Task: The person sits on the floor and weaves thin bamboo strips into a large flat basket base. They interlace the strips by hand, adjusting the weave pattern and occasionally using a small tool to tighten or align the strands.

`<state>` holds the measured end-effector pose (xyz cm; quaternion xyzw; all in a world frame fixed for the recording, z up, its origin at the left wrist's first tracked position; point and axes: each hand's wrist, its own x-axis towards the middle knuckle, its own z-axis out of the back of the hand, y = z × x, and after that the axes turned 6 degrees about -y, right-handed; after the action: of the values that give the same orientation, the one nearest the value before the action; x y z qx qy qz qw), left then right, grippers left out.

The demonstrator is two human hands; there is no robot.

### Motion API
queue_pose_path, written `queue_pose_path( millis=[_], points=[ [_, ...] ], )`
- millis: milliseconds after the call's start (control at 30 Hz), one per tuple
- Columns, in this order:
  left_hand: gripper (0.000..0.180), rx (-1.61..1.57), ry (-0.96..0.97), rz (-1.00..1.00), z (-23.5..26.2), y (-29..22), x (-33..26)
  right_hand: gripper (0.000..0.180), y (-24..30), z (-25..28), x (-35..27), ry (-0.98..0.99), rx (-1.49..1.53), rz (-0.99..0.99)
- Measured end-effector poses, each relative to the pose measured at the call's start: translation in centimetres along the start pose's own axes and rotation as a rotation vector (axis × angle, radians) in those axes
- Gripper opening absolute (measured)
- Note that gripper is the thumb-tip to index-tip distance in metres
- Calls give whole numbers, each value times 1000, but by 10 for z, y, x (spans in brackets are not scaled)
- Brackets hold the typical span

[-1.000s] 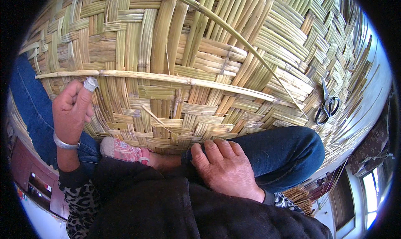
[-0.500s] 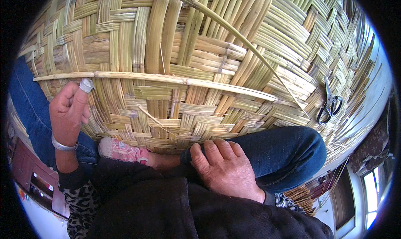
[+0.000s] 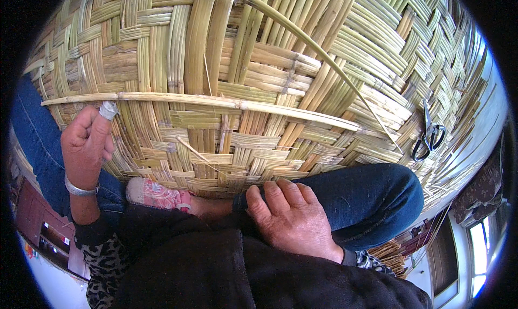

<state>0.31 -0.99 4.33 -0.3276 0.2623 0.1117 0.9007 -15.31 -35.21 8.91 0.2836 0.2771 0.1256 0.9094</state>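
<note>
- Across the upper view, in front of the seated person, spreads a large woven mat [image 3: 372,50] of flat, split strips. It looks light for its size, stiff along each strip yet able to flex as a sheet; a grip over several crossings would likely hold better than one on a single strip.
- Over the weave, a loose green strip [image 3: 322,52] slants down to the right. It seems springy and smooth, likely to split if bent sharply, and best pinched near an end.
- A pale strip [image 3: 178,97] lies across the mat, jointed and probably stiff; its left end offers a hold.
- On the bent right leg [image 3: 372,201], the right hand [image 3: 294,217] rests palm down, relaxed and holding nothing visible.
- Just below the pale strip's left end, the left hand [image 3: 85,141] is loosely clenched, thumb extended upward; its palm is hidden, but no held object shows. Whether the thumb's silvery wrapping [image 3: 108,110] touches the strip cannot be told.
- Scissors [image 3: 429,132] lie on the mat's right part.
</note>
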Motion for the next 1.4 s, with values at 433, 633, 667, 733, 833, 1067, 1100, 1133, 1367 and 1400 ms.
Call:
queue_pose_path(
  millis=[433, 633, 667, 733, 833, 1067, 1100, 1133, 1367, 1400],
  points=[
    [31, 12, -8, 22, 1, -2, 0, 38, -2, 1, 1, 0, 14, -21],
    [32, 10, -20, 48, 2, 0, 3, 37, -3, 0, 0, -11, 27, -25],
    [32, 15, -22, 37, 2, 0, 3, 37, -4, 0, 0, -13, 27, -25],
    [32, 13, -27, 53, 2, -1, 2, 38, -4, 1, -1, -16, 27, -26],
    [32, -11, -21, 61, 2, -1, 2, 38, -4, 1, -1, -14, 25, -30],
    [33, 0, -4, 26, 5, 0, 3, 37, -5, -1, -1, -28, 8, -19],
    [33, 1, -1, 34, 5, 0, 4, 37, -4, -2, -1, -36, 10, -22],
    [34, -14, 5, 55, 5, 0, 4, 37, -4, -2, 0, -43, 12, -24],
    [33, 9, -15, 62, 3, 0, 3, 38, -3, 1, 0, -36, 20, -22],
    [33, 3, -13, 42, 3, 1, 2, 38, -2, 1, 0, -30, 22, -23]
  ],
)
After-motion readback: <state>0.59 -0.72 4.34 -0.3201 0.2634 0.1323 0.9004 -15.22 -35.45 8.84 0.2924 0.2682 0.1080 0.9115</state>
